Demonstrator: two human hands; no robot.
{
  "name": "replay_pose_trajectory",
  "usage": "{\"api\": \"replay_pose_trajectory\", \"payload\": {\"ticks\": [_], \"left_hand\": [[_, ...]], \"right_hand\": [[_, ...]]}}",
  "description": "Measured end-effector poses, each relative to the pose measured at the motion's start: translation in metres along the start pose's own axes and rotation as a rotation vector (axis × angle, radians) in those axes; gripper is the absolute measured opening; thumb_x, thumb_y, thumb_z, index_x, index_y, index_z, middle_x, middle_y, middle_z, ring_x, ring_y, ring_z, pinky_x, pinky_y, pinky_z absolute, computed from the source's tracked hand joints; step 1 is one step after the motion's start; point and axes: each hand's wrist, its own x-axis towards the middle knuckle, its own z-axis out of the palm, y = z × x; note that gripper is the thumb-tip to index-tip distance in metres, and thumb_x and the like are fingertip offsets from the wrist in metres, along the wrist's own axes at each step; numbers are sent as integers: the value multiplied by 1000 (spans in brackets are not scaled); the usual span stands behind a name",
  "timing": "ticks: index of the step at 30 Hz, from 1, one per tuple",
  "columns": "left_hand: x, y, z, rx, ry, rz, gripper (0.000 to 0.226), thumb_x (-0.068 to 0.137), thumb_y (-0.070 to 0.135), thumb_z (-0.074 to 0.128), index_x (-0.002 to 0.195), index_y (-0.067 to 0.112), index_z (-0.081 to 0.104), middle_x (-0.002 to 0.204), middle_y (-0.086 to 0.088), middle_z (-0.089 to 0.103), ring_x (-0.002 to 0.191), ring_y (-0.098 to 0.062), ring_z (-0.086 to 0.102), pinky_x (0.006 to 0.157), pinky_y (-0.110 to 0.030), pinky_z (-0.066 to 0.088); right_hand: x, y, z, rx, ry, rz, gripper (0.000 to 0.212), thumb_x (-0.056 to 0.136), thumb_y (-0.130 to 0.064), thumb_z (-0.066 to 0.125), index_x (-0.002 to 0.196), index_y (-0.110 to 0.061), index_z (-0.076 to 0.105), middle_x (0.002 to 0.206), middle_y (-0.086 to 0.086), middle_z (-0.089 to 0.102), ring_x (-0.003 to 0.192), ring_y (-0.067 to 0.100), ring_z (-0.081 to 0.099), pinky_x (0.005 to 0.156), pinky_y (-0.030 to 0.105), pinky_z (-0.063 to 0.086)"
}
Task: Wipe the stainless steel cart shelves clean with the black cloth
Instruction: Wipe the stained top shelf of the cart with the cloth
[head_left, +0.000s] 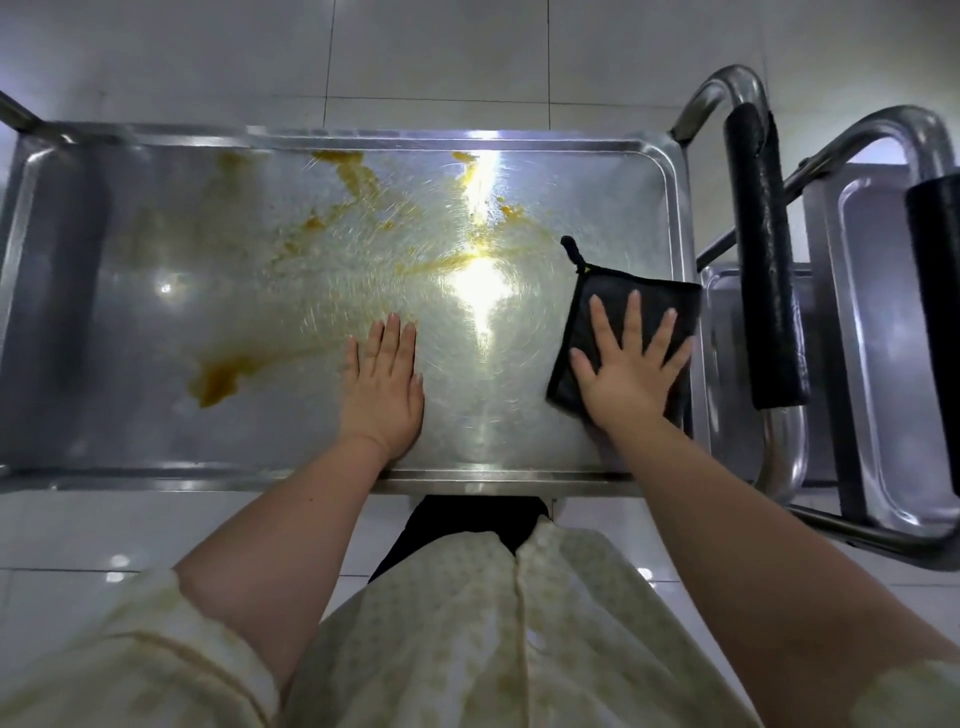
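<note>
r hand (631, 371) flat on black cloth (618, 306) — l hand (383, 387) flat on stained shelf (156, 312)

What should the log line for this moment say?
shelf: yellow stains left and far side | right hand: flat on black cloth, right end | left hand: flat on bare metal

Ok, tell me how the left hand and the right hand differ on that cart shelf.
The left hand rests on the bare steel shelf; the right hand presses on the black cloth. The left hand's fingers lie close together; the right hand's are spread wide. The left hand sits near the shelf's middle, the right hand at its right end. Both are flat, palm down.
</note>
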Motion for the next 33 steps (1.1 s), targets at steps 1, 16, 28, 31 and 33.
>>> {"api": "replay_pose_trajectory", "payload": {"ticks": [1, 16, 28, 31, 33], "left_hand": [[0, 0, 0, 7, -2, 0, 62, 99, 33, 17, 155, 12, 1, 163, -6, -3, 150, -24, -7, 119, -48, -9], [2, -11, -11, 85, -48, 67, 68, 97, 45, 5, 155, 12, 8, 163, -7, 3, 150, -25, 3, 120, -47, 5], [73, -38, -33, -180, 144, -31, 50, 103, 22, 35, 152, 11, 29, 160, -7, 22, 149, -23, 15, 119, -40, 11], [109, -52, -38, -90, 90, 39, 53, 104, 26, 34, 154, 11, 22, 161, -10, 16, 150, -24, 9, 120, -39, 6], [124, -60, -41, -47, 64, 86, 55, 103, 29, 34, 154, 11, 23, 161, -12, 17, 149, -27, 10, 120, -41, 6]], "right_hand": [[0, -17, 0, 4, -9, -22, 68, 90, -68, 13, 143, -50, -26, 159, -3, -29, 143, 42, -24, 110, 67, -11], [12, -37, -14, -7, -25, -185, 71, 90, -67, 28, 147, -53, -12, 161, -8, -20, 145, 38, -21, 112, 63, -13], [37, 7, -21, -9, -8, -58, 61, 92, -66, 4, 146, -48, -18, 162, -4, -21, 145, 40, -19, 114, 61, -14], [56, -2, -27, 6, -12, 16, 64, 91, -68, 5, 148, -48, -17, 161, -5, -22, 145, 40, -19, 114, 60, -14], [72, -18, -32, 41, -24, 118, 64, 92, -69, 6, 149, -48, -15, 161, -6, -22, 145, 41, -19, 114, 61, -14]]}}
